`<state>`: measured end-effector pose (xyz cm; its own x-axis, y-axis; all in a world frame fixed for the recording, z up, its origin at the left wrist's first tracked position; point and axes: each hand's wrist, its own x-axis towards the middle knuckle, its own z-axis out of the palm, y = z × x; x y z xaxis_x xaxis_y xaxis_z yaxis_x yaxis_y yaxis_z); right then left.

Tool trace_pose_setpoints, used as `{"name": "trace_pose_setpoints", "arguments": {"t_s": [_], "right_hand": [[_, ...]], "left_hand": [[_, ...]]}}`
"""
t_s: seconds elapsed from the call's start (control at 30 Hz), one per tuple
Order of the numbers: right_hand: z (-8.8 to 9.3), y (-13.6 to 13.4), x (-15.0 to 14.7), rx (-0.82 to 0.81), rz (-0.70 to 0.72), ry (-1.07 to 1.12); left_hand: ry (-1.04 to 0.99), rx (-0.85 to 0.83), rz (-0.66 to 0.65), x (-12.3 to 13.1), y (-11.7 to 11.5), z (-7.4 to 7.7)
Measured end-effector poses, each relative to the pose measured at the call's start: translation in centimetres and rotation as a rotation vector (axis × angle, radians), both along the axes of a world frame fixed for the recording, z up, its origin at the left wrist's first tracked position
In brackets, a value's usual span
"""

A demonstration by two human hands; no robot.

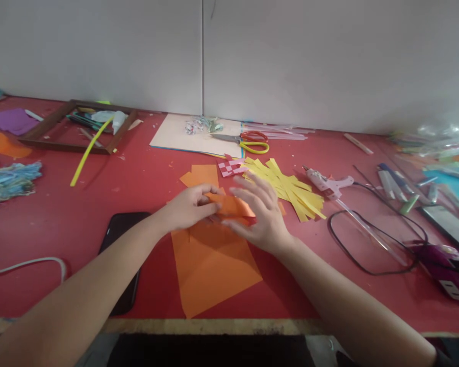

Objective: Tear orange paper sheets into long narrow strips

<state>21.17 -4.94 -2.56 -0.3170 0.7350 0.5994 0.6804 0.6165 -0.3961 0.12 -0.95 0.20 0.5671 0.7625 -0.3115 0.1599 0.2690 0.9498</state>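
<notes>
My left hand (191,208) is closed, thumb and fingers pinching the left end of a small piece of orange paper (233,206). At the other end of that piece, my right hand (263,214) is open with its fingers spread and slightly blurred; whether it touches the paper is unclear. Below both hands lies a larger orange paper sheet (214,270), partly covered. More orange paper (204,176) shows just beyond my left fingers. A small pink-and-white woven paper piece (230,166) and a pile of yellow paper strips (290,186) lie past my right hand.
Scissors (252,141) rest on a pale pad (172,135) at the back. To the right lie a glue gun (329,183), its looping black cord (332,234) and a purple power strip (439,270). A phone (126,234) sits beneath my left forearm; a brown frame (48,125) stands back left.
</notes>
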Motion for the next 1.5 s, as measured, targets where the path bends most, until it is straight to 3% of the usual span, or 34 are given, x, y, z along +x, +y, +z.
{"name": "trace_pose_setpoints", "arguments": {"t_s": [0.07, 0.13, 0.33, 0.6, 0.77, 1.1, 1.23, 1.33, 1.4, 1.5], "right_hand": [[-0.1, -0.2, -0.1, -0.083, 0.188, 0.016], [-0.3, -0.3, -0.2, -0.108, 0.240, 0.053], [-0.3, -0.3, -0.3, -0.013, 0.156, 0.023], [-0.7, -0.3, -0.3, -0.053, 0.105, -0.008], [-0.7, -0.2, -0.3, -0.078, 0.089, 0.020], [-0.6, -0.3, -0.3, -0.055, 0.027, 0.000], [-0.2, -0.2, -0.5, 0.021, 0.021, -0.026], [0.2, -0.5, -0.6, 0.190, -0.032, -0.008], [0.5, -0.8, -0.7, 0.255, 0.005, 0.047], [0.5, -1.2, -0.9, 0.106, 0.090, 0.146]], "left_hand": [[0.032, 0.020, -0.048, -0.2, -0.1, 0.2], [0.068, 0.081, -0.077, -0.3, 0.0, 0.1], [0.106, 0.211, -0.034, -0.4, 0.4, -0.5], [0.258, 0.276, 0.002, -0.4, 0.1, -0.2], [0.208, 0.300, 0.002, -0.5, 0.1, -0.5], [0.197, 0.627, -0.044, -0.2, -0.1, -0.3], [0.262, 0.710, 0.019, -0.1, -0.2, -0.5], [0.265, 0.666, 0.105, 0.1, -0.2, -0.3], [0.241, 0.621, 0.202, 0.1, -0.2, -0.1], [0.155, 0.547, 0.321, 0.2, -0.1, 0.1]]}}
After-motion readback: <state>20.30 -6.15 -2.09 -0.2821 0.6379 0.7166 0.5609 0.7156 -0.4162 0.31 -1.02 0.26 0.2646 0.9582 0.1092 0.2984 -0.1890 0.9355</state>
